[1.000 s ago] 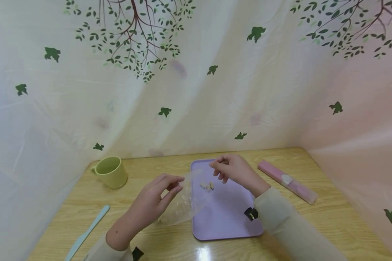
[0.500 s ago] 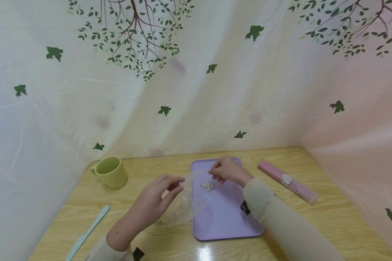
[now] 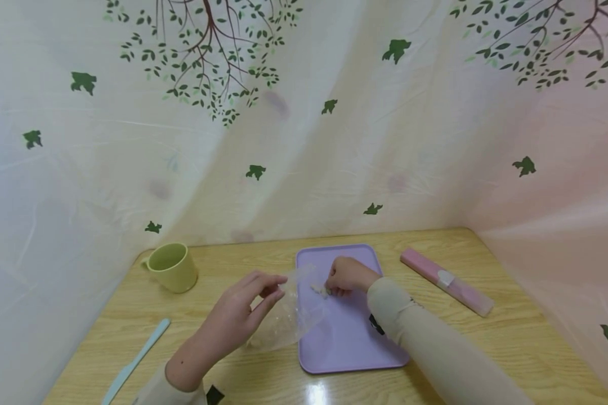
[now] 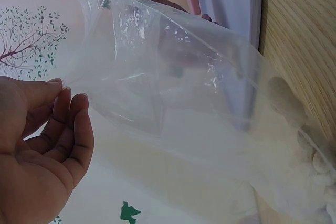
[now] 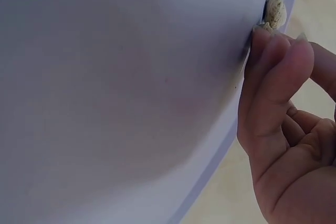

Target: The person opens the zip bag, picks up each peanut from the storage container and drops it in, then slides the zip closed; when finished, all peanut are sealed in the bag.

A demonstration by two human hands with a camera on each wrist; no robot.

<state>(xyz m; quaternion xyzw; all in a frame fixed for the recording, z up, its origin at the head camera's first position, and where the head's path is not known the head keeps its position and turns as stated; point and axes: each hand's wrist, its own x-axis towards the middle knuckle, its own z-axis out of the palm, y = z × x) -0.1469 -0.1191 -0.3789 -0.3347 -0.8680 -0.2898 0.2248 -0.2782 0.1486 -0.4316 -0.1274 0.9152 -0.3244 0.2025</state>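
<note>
My left hand (image 3: 245, 301) pinches the rim of a clear plastic bag (image 4: 194, 93) between thumb and fingers and holds it up at the tray's left edge. Several small rounded pieces (image 4: 310, 145) lie in the bottom of the bag, blurred by the plastic. Over the purple tray (image 3: 352, 349), my right hand (image 3: 348, 275) is lowered with curled fingers, its fingertips down at a small group of pale pieces. In the right wrist view, those fingertips close on a small cream, bumpy, shell-like piece (image 5: 269, 26), partly hidden; another pale shell-like piece (image 5: 275, 11) lies just beyond it.
A green mug (image 3: 174, 267) stands at the back left of the wooden table (image 3: 243, 382). In front of it lies a light blue knife-shaped spreader (image 3: 137, 360). A pink roll-shaped package (image 3: 446, 281) lies right of the tray. A leaf-patterned curtain (image 3: 304, 146) encloses the table.
My right hand has moved down and slightly left, from above the tray to the small pieces on it. The left hand and the bag have stayed almost still.
</note>
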